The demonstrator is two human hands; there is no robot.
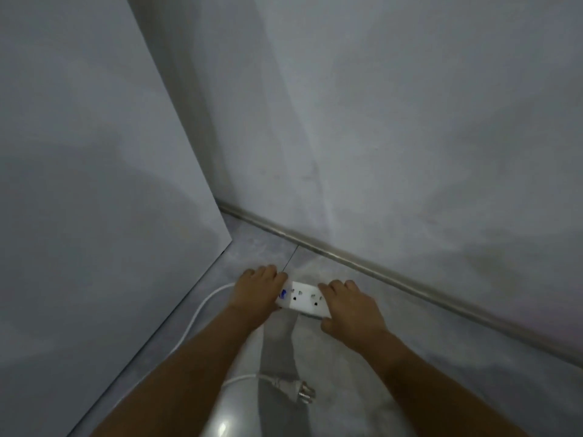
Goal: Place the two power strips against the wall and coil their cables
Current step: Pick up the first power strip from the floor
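Observation:
A white power strip with a blue switch lies flat on the grey floor, a short way out from the wall's baseboard. My left hand grips its left end, fingers curled over the far edge. My right hand grips its right end the same way. Its white cable curves off to the left and back toward me, passing under my left forearm. The plug lies loose on the floor between my forearms. Only one power strip is in view.
A grey wall rises straight ahead. A tall grey panel stands on the left, its lower edge running along the floor beside the cable. Glossy grey floor tiles stretch to the right.

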